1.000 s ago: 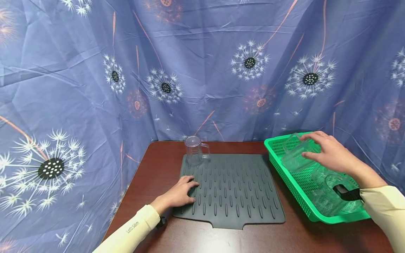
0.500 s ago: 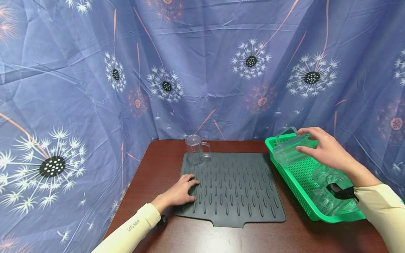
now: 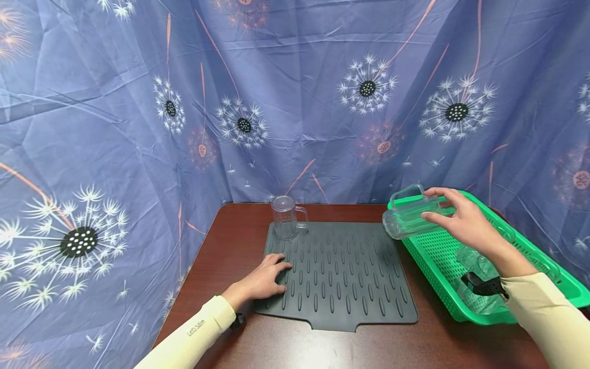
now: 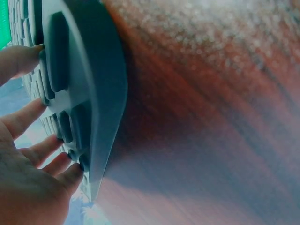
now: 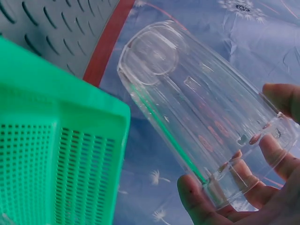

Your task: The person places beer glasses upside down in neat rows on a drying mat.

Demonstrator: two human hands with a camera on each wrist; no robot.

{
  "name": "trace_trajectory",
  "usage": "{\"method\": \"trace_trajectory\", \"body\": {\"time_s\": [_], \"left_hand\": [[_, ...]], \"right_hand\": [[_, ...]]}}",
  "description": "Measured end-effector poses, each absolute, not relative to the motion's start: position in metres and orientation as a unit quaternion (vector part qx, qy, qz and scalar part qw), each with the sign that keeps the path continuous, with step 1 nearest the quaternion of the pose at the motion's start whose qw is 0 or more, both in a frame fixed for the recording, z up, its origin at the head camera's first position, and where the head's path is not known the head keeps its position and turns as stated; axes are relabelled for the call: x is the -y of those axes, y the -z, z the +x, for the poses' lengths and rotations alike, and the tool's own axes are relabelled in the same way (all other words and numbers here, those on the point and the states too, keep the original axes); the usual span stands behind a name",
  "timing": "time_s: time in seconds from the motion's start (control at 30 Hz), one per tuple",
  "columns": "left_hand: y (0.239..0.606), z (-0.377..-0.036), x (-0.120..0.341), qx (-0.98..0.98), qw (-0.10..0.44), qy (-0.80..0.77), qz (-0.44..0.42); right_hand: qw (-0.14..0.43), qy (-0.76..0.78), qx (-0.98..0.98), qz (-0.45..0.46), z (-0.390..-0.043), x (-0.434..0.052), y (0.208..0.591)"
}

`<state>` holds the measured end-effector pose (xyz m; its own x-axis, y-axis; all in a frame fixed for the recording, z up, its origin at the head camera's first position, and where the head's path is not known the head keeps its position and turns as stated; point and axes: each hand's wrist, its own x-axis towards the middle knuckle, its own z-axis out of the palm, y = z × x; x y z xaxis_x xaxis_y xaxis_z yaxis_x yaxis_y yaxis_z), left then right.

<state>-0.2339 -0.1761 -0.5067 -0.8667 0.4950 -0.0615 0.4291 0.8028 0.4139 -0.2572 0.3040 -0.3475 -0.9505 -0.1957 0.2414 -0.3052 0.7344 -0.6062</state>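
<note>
My right hand (image 3: 465, 220) grips a clear glass mug (image 3: 407, 218) near one end, tilted on its side above the far left corner of the green basket (image 3: 428, 266). The right wrist view shows fingers and thumb around one end of the mug (image 5: 197, 108), its round far end pointing away. My left hand (image 3: 260, 279) rests with spread fingers on the left edge of the dark grey ridged mat (image 3: 341, 277); the left wrist view shows the fingertips (image 4: 35, 110) on its ridges. Another clear mug (image 3: 285, 220) stands upside down on the mat's far left corner, handle to the right.
Several clear mugs (image 3: 479, 261) lie in the basket, partly hidden behind the right arm. A brown wooden table (image 3: 221, 246) bears the mat and basket. Blue curtains (image 3: 299, 102) with a dandelion print hang close behind and to the sides.
My right hand has lifted the mug from inside the basket and carried it left, to over the basket's far left rim. The left hand stays in place on the mat.
</note>
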Motion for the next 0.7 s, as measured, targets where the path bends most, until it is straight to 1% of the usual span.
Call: {"method": "trace_trajectory", "body": {"time_s": [0.17, 0.37, 0.53, 0.7], "left_hand": [[0.507, -0.234, 0.175, -0.947, 0.08, -0.193, 0.245], [0.505, -0.235, 0.174, -0.946, 0.076, -0.197, 0.246], [0.503, -0.234, 0.173, -0.946, 0.075, -0.198, 0.245], [0.505, -0.233, 0.172, -0.948, 0.077, -0.19, 0.242]], "right_hand": [[0.065, -0.369, 0.919, 0.123, -0.257, -0.3, 0.355], [0.075, -0.39, 0.91, 0.116, -0.254, -0.291, 0.361], [0.059, -0.423, 0.898, 0.107, -0.254, -0.286, 0.369], [0.056, -0.451, 0.885, 0.102, -0.253, -0.278, 0.377]]}}
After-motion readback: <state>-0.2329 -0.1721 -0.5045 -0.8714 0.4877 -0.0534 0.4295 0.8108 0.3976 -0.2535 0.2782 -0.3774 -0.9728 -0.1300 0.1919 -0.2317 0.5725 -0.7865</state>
